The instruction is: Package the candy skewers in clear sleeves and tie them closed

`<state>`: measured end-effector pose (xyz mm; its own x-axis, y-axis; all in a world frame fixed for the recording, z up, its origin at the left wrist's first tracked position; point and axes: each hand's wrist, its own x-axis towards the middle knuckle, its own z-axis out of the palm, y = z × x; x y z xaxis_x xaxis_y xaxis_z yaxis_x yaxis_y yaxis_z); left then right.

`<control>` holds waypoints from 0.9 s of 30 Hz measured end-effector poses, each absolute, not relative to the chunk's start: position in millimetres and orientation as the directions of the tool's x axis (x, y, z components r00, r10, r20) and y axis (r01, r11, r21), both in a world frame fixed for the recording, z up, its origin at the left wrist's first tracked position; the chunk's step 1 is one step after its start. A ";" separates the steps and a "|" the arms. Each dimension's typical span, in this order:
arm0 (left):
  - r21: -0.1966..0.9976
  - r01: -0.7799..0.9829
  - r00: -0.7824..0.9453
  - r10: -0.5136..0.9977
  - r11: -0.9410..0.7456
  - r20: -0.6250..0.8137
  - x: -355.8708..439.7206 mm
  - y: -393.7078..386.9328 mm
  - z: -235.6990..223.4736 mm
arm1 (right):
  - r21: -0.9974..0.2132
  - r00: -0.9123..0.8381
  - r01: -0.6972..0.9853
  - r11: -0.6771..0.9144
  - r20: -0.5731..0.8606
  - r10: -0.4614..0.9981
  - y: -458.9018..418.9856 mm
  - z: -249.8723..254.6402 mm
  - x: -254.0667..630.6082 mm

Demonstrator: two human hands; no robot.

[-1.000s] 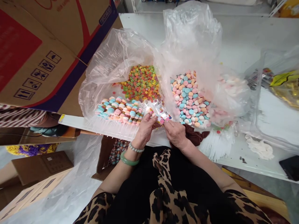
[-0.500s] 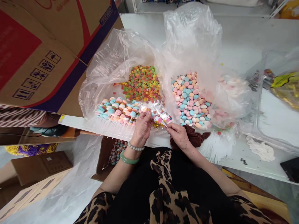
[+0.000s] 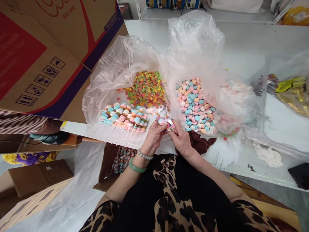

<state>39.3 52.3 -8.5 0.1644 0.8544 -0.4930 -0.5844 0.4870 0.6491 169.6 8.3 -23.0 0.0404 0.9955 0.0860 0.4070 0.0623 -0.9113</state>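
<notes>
My left hand is closed, its thumb and fingers pinching a small clear printed plastic bag. My right hand grips the same bag's near right edge. Pastel candy seems to be inside the bag, though fingers cover part of it. Left of the hands lie several candy skewers on white sticks, threaded with pastel and coloured pieces. Beyond them is a heap of ring gummies in a large clear bag. Pastel button-shaped candies spread from another clear bag on the right.
A big cardboard box stands at the left. Right of my hands are a brown cloth, white sticks, a white cloth and a clear plastic tub. Below the table edge, an open box holds wrapped candies.
My hands have come closer together on the bag, the left one shifting right and slightly nearer me. Gold ties seen beneath the bag before are now hidden. The view has tilted slightly.
</notes>
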 end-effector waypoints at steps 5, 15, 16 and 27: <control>0.392 -0.672 0.271 0.701 0.628 -0.659 47.6 51.5 -11.2 | -0.755 -0.038 0.590 0.284 0.326 0.945 9.1 -21.7 165.5; 0.545 -0.671 0.120 0.800 0.502 -0.588 37.9 47.4 -12.3 | -0.830 -0.080 0.498 0.251 0.244 0.966 7.9 -17.8 169.9; 0.588 -0.660 0.097 0.829 0.468 -0.551 37.9 46.8 -10.7 | -0.872 -0.014 0.454 0.184 0.200 0.980 9.6 -14.1 169.9; 0.629 -0.482 0.401 0.792 0.610 -0.460 24.8 30.5 0.9 | -0.631 -0.614 -0.325 -0.704 -0.426 0.665 24.2 -25.7 150.3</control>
